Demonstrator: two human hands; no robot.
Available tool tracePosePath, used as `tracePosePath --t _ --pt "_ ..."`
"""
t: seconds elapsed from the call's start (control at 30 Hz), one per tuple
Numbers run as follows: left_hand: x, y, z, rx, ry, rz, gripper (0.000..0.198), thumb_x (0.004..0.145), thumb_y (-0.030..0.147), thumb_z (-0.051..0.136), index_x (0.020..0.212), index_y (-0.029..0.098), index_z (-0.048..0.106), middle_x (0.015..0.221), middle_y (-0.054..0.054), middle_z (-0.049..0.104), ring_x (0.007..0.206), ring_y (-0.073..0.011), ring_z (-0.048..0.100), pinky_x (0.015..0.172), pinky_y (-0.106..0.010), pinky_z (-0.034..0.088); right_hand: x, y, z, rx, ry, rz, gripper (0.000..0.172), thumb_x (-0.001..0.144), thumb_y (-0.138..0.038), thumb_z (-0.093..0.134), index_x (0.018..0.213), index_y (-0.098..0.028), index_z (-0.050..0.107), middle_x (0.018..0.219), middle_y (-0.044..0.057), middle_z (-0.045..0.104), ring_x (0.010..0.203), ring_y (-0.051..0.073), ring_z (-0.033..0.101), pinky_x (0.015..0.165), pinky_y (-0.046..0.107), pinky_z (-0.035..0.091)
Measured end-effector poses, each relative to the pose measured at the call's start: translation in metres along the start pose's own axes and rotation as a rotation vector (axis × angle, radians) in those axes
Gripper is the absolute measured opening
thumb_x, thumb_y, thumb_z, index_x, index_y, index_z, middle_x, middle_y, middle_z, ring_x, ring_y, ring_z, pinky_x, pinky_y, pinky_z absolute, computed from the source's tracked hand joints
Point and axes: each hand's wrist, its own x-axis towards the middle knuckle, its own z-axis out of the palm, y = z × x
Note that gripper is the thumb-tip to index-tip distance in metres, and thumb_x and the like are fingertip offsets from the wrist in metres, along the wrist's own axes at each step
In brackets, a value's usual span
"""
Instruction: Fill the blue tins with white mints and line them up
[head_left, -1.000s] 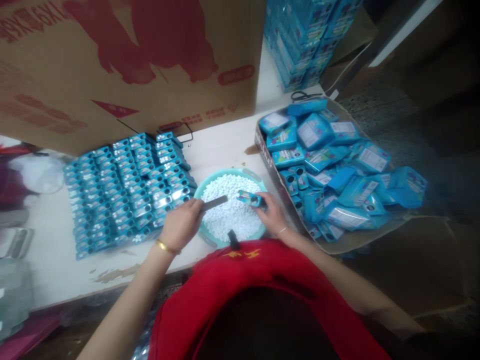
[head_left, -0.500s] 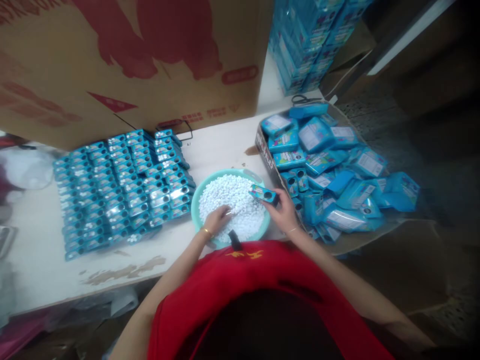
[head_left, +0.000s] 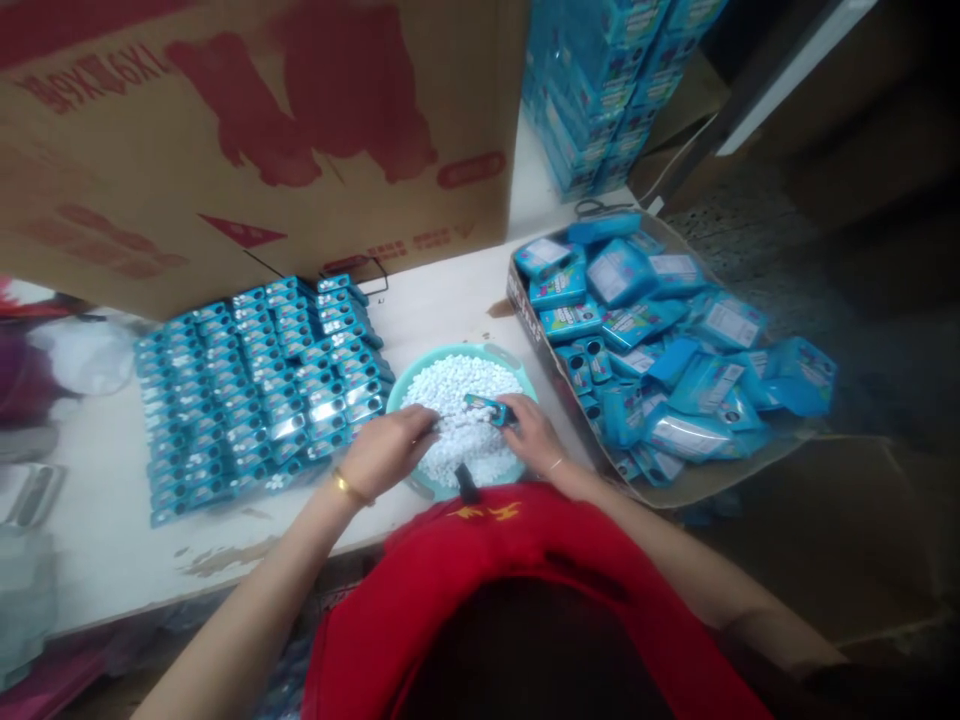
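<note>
A round mint-green basin [head_left: 403,385] full of small white pellets [head_left: 465,372] sits in front of me. My right hand [head_left: 536,437] holds a small blue box [head_left: 487,408] with a dark round hole over the basin's right half. At the basin's left side is my left hand [head_left: 394,445], its fingers drawn together above the pellets. What they hold, if anything, is hidden. Left of the basin, small blue boxes [head_left: 259,400] stand in tight rows with their holed ends up; white pellets show on some of them.
An open carton [head_left: 536,325] heaped with flat blue packets [head_left: 622,272] is at the right. Behind stand a big brown cardboard box [head_left: 465,120] and a tall stack of blue boxes [head_left: 600,100]. Scissors [head_left: 592,208] lie by the stack. A whitish bag [head_left: 94,355] is far left.
My left hand has come up out of the pellets and moved left to the basin's edge. The right hand has brought the blue box left and slightly down over the basin. The view has shifted slightly.
</note>
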Motion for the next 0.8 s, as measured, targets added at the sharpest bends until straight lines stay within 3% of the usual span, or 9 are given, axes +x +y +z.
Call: tracePosePath --t 0.2,0.3,0.43,0.53,0.57,0.73,0.8 --pt "0.006 0.058 -0.026 0.343 -0.114 -0.102 0.022 0.09 0.018 0.039 0.088 0.018 0.061 0.079 -0.008 0.059 0.067 -0.0195 0.058 0.057 -0.028 0.041 -0.002 -0.002 0.013 0.027 -0.016 -0.053 0.044 0.077 -0.009 0.051 0.119 -0.022 0.05 0.111 0.01 0.061 0.107 0.026 0.056 0.093 0.045 0.049" --pt "0.0 0.067 -0.035 0.412 -0.116 -0.102 0.027 0.089 0.013 0.035 0.091 0.018 0.061 0.079 -0.009 0.058 0.066 -0.0205 0.058 0.053 -0.029 0.04 -0.003 -0.001 0.015 0.078 -0.004 -0.041 0.04 0.079 -0.011 0.052 0.117 -0.022 0.051 0.111 0.011 0.061 0.107 0.025 0.056 0.094 0.045 0.048" --pt "-0.014 0.044 -0.033 0.223 0.071 -0.047 0.028 0.089 0.039 0.048 0.109 0.023 0.057 0.097 -0.007 0.058 0.07 -0.0176 0.06 0.059 -0.028 0.045 -0.005 -0.008 0.01 0.158 0.002 0.023 0.034 0.081 -0.018 0.056 0.115 -0.022 0.052 0.108 0.009 0.063 0.103 0.023 0.059 0.09 0.041 0.051" --pt "-0.015 0.02 -0.007 -0.008 0.194 0.027 0.057 0.08 0.052 0.059 0.128 0.025 0.045 0.118 -0.009 0.053 0.089 -0.0213 0.061 0.073 -0.03 0.05 -0.006 -0.023 0.009 0.214 -0.063 0.012 0.032 0.081 -0.026 0.061 0.113 -0.022 0.054 0.105 0.008 0.065 0.097 0.022 0.063 0.085 0.037 0.053" --pt "-0.014 0.015 0.003 -0.053 0.204 0.045 0.058 0.08 0.052 0.06 0.129 0.024 0.044 0.119 -0.01 0.052 0.092 -0.0218 0.06 0.074 -0.03 0.049 -0.006 -0.029 0.009 0.226 -0.097 0.004 0.032 0.081 -0.027 0.062 0.112 -0.022 0.055 0.104 0.008 0.066 0.097 0.022 0.064 0.084 0.036 0.053" --pt "-0.034 0.011 0.04 -0.231 0.107 0.056 0.024 0.088 0.04 0.052 0.101 0.02 0.056 0.094 -0.006 0.057 0.077 -0.0161 0.056 0.071 -0.027 0.046 -0.01 -0.056 -0.002 0.262 -0.232 -0.013 0.036 0.082 -0.032 0.061 0.116 -0.023 0.054 0.109 0.008 0.065 0.102 0.024 0.062 0.088 0.04 0.053" --pt "-0.057 0.0 0.045 -0.286 0.173 -0.023 0.025 0.087 0.04 0.054 0.101 0.019 0.057 0.093 -0.006 0.058 0.08 -0.0167 0.055 0.073 -0.028 0.045 -0.013 -0.046 -0.024 0.174 -0.133 0.066 0.044 0.079 -0.041 0.064 0.118 -0.023 0.053 0.111 0.009 0.062 0.1 0.026 0.061 0.086 0.043 0.053"
